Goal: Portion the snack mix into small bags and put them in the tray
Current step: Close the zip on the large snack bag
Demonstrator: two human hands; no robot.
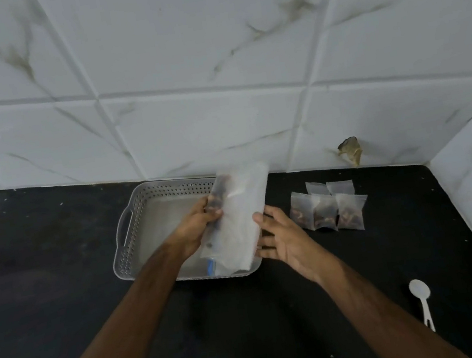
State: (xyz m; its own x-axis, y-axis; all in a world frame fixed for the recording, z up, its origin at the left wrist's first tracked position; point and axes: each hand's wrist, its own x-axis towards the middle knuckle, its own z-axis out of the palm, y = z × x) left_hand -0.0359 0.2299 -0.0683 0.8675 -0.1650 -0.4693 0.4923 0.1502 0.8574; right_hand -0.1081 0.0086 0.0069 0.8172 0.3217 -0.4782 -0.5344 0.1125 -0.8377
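Over the grey tray (133, 238), my left hand (197, 226) grips the big frosted bag (239, 218) of snack mix by its left edge, holding it above the tray's right half. My right hand (279, 238), fingers loosely spread, touches the bag's right edge. Right of the tray, filled small bags (331, 210) lie clustered; farther right and nearer me lies a white spoon (420, 295).

no readable text, no labels, brands or numbers on any surface

A home kitchen: black counter (57, 269), marble-look wall tiles (209, 59).
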